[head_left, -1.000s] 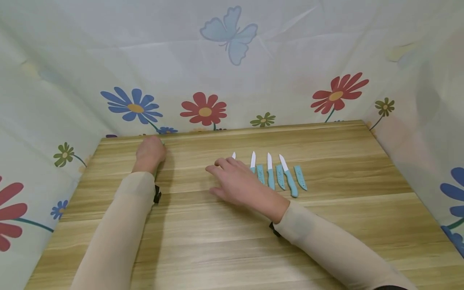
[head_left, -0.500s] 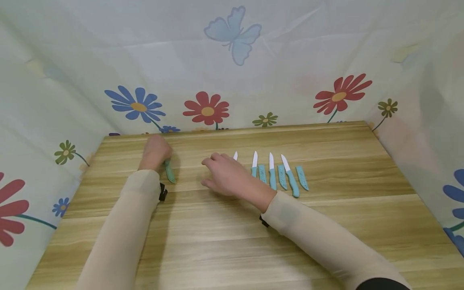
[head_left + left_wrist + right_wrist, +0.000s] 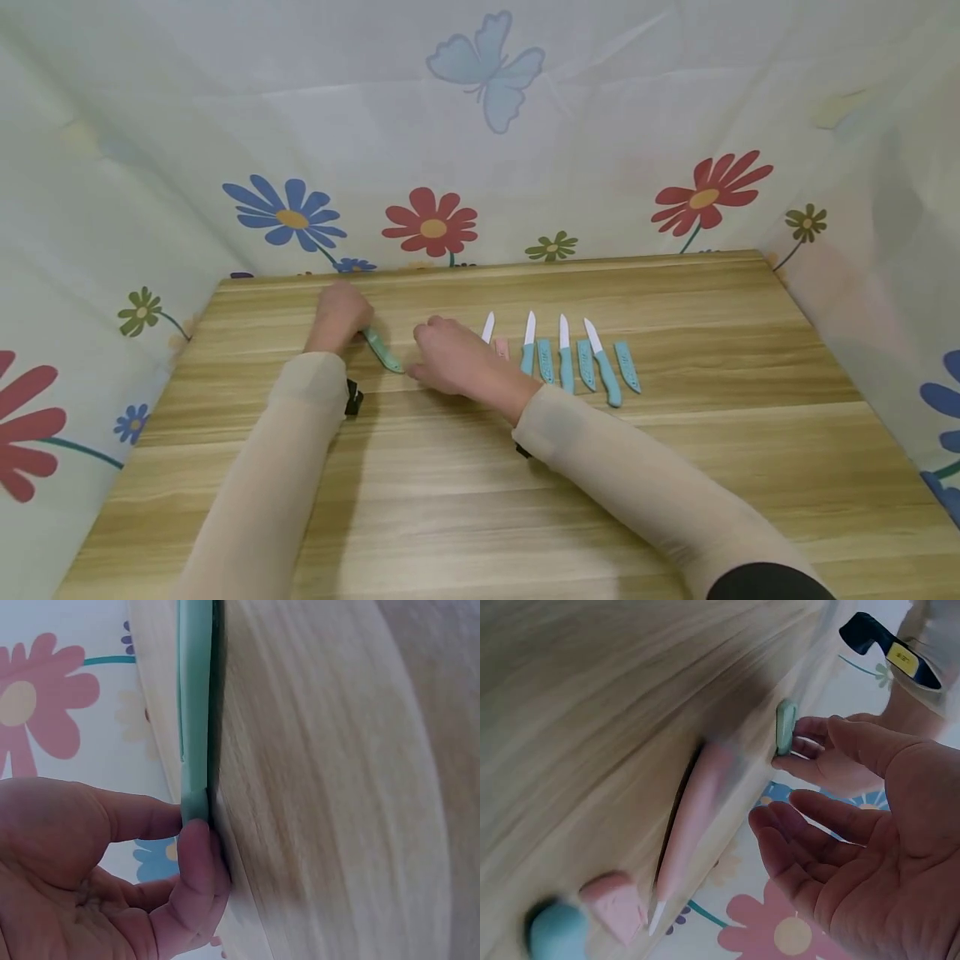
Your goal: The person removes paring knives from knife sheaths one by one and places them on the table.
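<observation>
My left hand (image 3: 343, 312) pinches one end of a green knife (image 3: 382, 350) near the table's back left. Thumb and fingers meet on it in the left wrist view, where the green knife (image 3: 196, 697) lies along the wood; no bare blade shows. My right hand (image 3: 457, 358) hovers just right of it, fingers loosely bent and holding nothing. Below that hand lies a pink-handled paring knife (image 3: 694, 817), its white blade (image 3: 489, 327) pointing to the back. A pink sheath (image 3: 502, 347) sits beside it, partly hidden by my right hand in the head view.
Right of my right hand lie blue paring knives (image 3: 607, 379) with white blades bare, alternating with blue sheaths (image 3: 627, 367). The wooden table (image 3: 420, 500) ends at a flowered curtain (image 3: 322, 125) along the back and sides.
My left hand has shifted right with the green knife, whose free end swings out to the right. My right hand has moved left, uncovering the pink sheath.
</observation>
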`<state>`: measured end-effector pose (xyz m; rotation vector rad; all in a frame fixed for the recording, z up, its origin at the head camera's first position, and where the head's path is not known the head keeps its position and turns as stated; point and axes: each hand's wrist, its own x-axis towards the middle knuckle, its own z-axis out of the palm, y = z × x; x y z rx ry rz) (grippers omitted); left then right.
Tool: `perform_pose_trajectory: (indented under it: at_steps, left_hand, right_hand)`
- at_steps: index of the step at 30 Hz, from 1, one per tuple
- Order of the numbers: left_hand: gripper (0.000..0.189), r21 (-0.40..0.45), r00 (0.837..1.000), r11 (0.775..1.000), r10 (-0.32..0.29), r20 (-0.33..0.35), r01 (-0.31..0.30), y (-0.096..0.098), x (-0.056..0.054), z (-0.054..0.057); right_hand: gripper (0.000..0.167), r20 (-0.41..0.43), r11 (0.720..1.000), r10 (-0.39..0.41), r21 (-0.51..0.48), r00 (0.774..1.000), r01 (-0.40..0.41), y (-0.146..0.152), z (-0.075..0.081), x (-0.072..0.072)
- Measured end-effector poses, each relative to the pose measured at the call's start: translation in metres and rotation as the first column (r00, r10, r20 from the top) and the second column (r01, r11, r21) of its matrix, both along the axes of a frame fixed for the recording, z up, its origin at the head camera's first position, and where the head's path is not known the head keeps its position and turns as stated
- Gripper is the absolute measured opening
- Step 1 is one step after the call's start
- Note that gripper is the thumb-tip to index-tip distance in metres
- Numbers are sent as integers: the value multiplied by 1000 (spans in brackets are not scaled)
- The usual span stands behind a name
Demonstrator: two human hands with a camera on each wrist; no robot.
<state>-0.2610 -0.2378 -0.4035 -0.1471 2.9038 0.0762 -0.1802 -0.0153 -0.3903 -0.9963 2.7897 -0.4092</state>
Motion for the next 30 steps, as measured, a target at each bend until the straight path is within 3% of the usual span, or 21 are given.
perform_pose_trajectory:
  at_steps: [4,11,17,24,30]
  left_hand:
    - [27,-2,1000,1000,26,3,-26,6,3,2]
    - [25,-25,999,999,36,-1,-36,15,7,5]
    - [24,-27,999,998,52,16,-52,21,8,7]
    - [24,57,995,994,96,7,-96,20,9,9]
    - [28,205,991,970,136,-12,-130,14,11,12]
  right_hand:
    - [32,16,1000,-2,2,1000,2,-11,-4,-3]
    - [24,66,1000,-19,16,998,18,-26,-10,-10]
    - [17,62,1000,-7,26,998,6,-34,-14,-14]
    - [4,106,999,-29,17,994,27,-34,-14,-15]
    - [4,111,998,-65,23,992,63,-31,-7,-14]
